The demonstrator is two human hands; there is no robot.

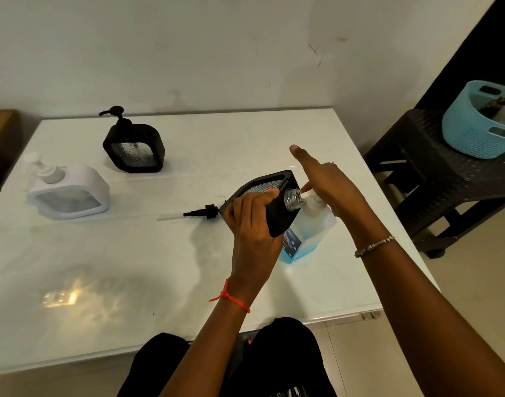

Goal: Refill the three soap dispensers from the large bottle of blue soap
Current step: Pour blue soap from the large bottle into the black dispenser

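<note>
**Pump off one black dispenser, soap bottle right beside it**

Head cam: the left hand [251, 224] comes up from the near edge with the wrist bent. Its fingers are wrapped round a black dispenser [285, 219], held tilted above the counter [159, 267] with its clear open neck pointing right. The right hand [328, 181] reaches in from the right over the top of the large bottle of blue soap [311, 227], forefinger stuck out straight toward the wall. Its other fingers are mostly hidden, so I can't tell if it's actually got hold of the cap.

The bottle stands upright on the counter, partly hidden by the held dispenser and close to the right edge. The pump [201, 214] lies flat just left of the left hand, tube pointing left.

A white dispenser [71, 193] sits near the left edge and a second black dispenser [134, 147] further back, both with pumps on and well apart from the hands. The open room is the near-left stretch of counter. Off the right edge there's a dark stool [434, 181] carrying a blue basket [472, 133].
</note>
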